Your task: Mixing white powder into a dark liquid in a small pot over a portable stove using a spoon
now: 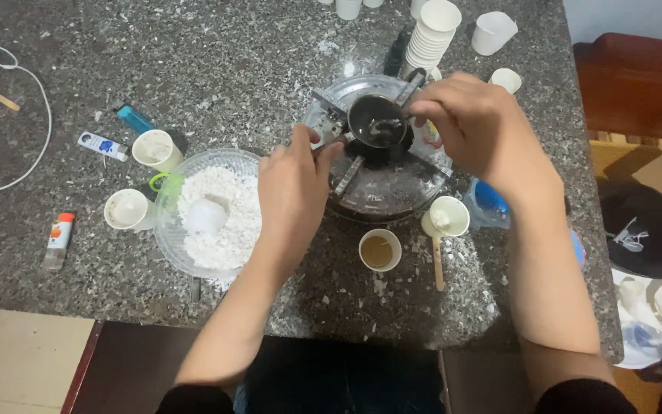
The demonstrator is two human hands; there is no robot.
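A small dark metal pot (377,123) rests on the prongs of a round burner (381,184) on the speckled stone counter. My left hand (293,188) grips the pot's short handle from the left side. My right hand (473,123) is pinched on a thin stirrer whose tip dips into the dark liquid in the pot. A clear bowl (170,230) of white chunks with a white cup in it stands just left of my left hand.
Small paper cups stand around: one with tan liquid (380,249), one with a wooden stick (448,217), two left of the bowl (157,149). A cup stack (432,34), a blue lighter (134,119), an orange lighter (59,239), a white cable (21,123), a black cap (647,230).
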